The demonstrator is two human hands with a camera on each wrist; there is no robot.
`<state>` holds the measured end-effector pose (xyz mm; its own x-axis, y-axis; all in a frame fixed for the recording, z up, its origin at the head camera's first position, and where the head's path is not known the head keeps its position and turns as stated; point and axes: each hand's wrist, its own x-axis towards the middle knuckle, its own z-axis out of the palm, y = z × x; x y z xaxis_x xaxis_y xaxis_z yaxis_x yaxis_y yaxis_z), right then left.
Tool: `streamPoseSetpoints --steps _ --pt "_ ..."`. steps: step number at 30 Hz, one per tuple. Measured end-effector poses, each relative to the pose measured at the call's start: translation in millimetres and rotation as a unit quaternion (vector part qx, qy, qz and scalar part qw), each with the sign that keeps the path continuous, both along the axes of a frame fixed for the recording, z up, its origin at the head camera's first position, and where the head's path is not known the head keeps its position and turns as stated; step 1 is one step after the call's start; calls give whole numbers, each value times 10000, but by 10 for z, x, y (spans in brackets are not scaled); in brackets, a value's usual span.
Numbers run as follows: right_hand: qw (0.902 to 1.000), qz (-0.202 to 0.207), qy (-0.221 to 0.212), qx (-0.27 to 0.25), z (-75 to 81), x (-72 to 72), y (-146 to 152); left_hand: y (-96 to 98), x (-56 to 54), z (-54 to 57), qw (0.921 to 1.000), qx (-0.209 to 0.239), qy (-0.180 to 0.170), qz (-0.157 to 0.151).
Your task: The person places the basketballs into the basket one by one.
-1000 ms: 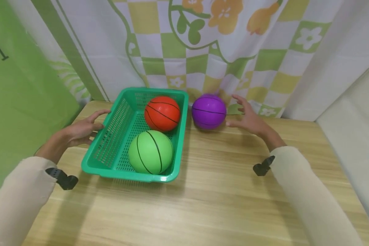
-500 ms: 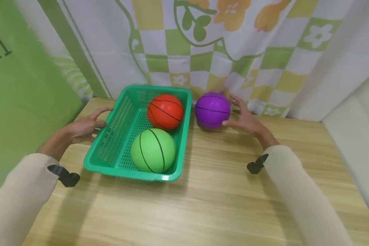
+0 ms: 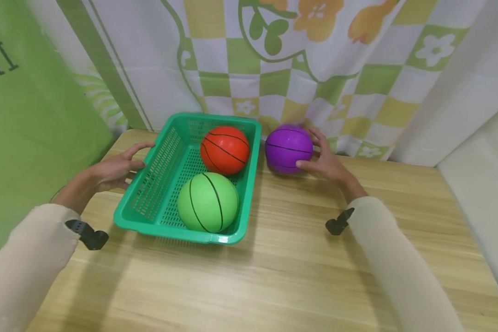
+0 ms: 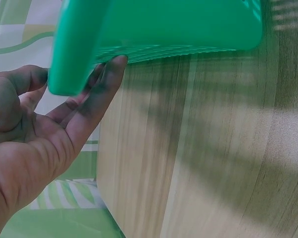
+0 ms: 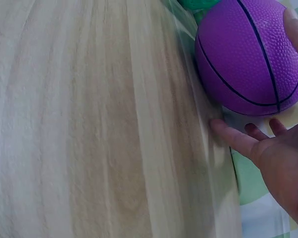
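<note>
A green plastic basket (image 3: 120,213) stands on the wooden table, holding a red ball (image 3: 225,150) and a light green ball (image 3: 208,202), both with black basketball lines. My left hand (image 3: 117,169) holds the basket's left rim; in the left wrist view the rim lies between its thumb and fingers, whose tips reach under the edge. To the right of the basket, a purple ball (image 3: 288,148) rests on the table near the curtain. Around its right side my right hand (image 3: 329,161) is spread, thumb and fingers on either side. In the right wrist view, fingertips are right beside the ball (image 5: 253,59).
A checked, flowered curtain (image 3: 245,83) hangs behind the table (image 3: 282,267). At the left is a green cloth (image 3: 33,138) with dark letters, and at the right a pale wall (image 3: 485,175). Each wrist wears a dark strap-mounted camera.
My right hand has moved left, from beside the purple ball to around its right side. My left hand stays at the basket's rim. The head view has shifted slightly.
</note>
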<state>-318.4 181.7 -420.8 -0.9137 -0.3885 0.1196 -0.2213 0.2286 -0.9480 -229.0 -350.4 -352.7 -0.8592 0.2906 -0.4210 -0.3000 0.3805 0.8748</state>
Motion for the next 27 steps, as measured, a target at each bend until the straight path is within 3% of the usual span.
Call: streamPoseSetpoints --steps 5,16,27 --pt "9993 -65 -162 -316 -45 -5 -58 -2 -6 1 10000 -18 19 6" --pt "9987 -398 199 -230 -110 -62 -255 -62 14 0 10000 60 -9 34" --pt "9990 -391 227 8 54 -25 -226 -31 -17 -27 9999 143 -65 32"
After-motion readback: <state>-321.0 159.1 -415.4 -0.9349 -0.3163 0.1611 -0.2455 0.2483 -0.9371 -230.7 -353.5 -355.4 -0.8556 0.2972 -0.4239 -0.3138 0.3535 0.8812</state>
